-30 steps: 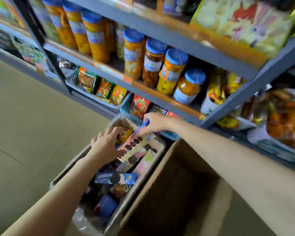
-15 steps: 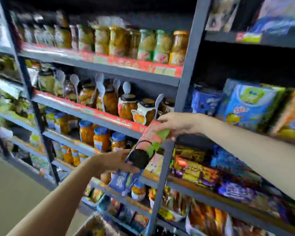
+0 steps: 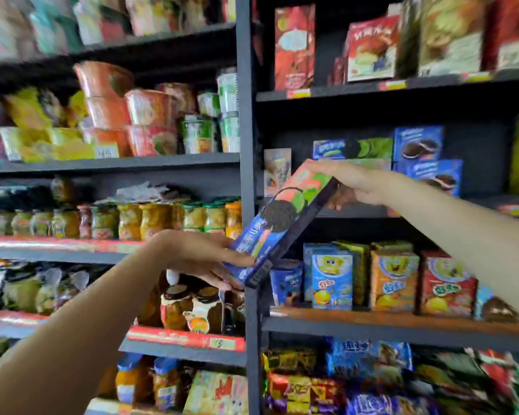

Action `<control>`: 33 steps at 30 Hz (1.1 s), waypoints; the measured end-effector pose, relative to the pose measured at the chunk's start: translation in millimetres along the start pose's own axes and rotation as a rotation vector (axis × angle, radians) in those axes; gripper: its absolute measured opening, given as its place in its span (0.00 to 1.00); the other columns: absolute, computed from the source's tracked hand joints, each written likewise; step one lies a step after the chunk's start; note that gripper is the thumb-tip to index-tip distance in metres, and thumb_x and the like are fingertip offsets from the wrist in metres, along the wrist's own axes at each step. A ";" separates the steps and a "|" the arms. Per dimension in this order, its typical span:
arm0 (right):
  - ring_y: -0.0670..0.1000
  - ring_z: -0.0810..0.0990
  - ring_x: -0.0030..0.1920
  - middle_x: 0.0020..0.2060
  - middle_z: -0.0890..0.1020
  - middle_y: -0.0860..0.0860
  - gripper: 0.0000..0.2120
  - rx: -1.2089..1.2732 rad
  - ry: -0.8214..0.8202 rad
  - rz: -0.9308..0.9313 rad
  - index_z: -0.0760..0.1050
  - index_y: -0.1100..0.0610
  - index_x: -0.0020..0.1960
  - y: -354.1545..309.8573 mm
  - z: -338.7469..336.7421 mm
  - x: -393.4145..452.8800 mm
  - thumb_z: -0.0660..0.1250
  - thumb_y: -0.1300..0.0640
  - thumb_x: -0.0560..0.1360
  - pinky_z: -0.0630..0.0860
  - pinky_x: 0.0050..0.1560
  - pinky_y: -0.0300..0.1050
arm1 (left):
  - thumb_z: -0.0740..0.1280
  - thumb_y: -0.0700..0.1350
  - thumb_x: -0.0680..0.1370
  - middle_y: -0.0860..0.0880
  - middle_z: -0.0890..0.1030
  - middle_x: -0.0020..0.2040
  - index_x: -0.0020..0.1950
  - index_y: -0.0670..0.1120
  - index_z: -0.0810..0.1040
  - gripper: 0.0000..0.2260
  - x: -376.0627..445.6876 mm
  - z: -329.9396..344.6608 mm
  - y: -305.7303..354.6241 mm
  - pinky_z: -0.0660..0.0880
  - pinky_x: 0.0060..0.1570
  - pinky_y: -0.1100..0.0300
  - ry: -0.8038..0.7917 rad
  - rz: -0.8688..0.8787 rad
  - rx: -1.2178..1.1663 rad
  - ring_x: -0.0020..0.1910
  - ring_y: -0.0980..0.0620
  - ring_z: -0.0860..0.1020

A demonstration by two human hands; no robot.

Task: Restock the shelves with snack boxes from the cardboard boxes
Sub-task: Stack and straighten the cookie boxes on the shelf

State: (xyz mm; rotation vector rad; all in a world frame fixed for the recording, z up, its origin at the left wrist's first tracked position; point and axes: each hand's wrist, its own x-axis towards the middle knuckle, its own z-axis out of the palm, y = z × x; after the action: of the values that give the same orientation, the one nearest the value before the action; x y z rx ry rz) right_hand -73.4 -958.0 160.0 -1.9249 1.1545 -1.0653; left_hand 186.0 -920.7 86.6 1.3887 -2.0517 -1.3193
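A long cookie box (image 3: pixel 285 217), pink, green and blue with a dark cookie printed on it, hangs tilted in the air before the dark upright post (image 3: pixel 247 121). My right hand (image 3: pixel 351 184) grips its upper end, fingers curled over the top edge. My left hand (image 3: pixel 204 259) holds the lower end from beneath. The box's upper end is level with a shelf (image 3: pixel 369 209) that carries similar blue cookie boxes (image 3: pixel 417 143). The cardboard boxes are out of view.
Below that shelf stand small cartoon snack boxes (image 3: pixel 393 280). The left bay holds cup noodles (image 3: pixel 150 121), rows of jars (image 3: pixel 150 220) and bagged snacks. Red boxes (image 3: pixel 369 46) fill the top right shelf. More packets lie at the bottom right.
Both hands have lifted the cookie box out of the cardboard box on the floor and raised it up to the right bay's cookie shelf. The view has swung upward.
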 end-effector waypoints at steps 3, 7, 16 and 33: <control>0.49 0.76 0.24 0.30 0.78 0.52 0.10 0.128 0.044 -0.021 0.72 0.50 0.46 -5.5 -30.7 -18.5 0.62 0.44 0.76 0.69 0.21 0.35 | 0.81 0.54 0.53 0.49 0.84 0.47 0.56 0.45 0.76 0.35 -1.7 -11.3 24.6 0.80 0.39 0.65 0.118 0.164 -0.110 0.40 0.54 0.83; 0.51 0.82 0.41 0.46 0.81 0.53 0.07 0.349 -0.050 0.039 0.74 0.50 0.50 -8.5 -69.9 -33.5 0.67 0.50 0.74 0.82 0.38 0.43 | 0.74 0.38 0.69 0.45 0.79 0.48 0.56 0.44 0.70 0.19 20.2 -8.3 53.9 0.81 0.39 0.58 0.477 0.316 -0.022 0.37 0.52 0.80; 0.52 0.72 0.43 0.50 0.71 0.47 0.20 -0.400 0.255 -0.445 0.67 0.47 0.47 12.9 -122.4 -8.3 0.73 0.65 0.68 0.70 0.45 0.46 | 0.70 0.30 0.71 0.43 0.76 0.55 0.67 0.46 0.62 0.30 95.5 -2.5 110.9 0.77 0.32 0.68 0.822 0.665 -0.238 0.47 0.48 0.76; 0.42 0.73 0.51 0.54 0.71 0.45 0.18 -0.465 0.366 -0.520 0.69 0.45 0.49 89.1 -167.2 66.1 0.75 0.57 0.69 0.71 0.46 0.30 | 0.67 0.35 0.75 0.42 0.79 0.51 0.68 0.44 0.67 0.22 178.3 -17.4 130.5 0.75 0.49 0.60 0.774 0.660 -0.495 0.49 0.48 0.79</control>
State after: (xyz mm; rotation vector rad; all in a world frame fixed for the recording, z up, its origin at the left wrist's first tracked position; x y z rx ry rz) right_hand -235.8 -1073.4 184.0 -2.5603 1.2006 -1.5821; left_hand 42.9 -1070.2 166.1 0.7166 -1.3362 -0.7438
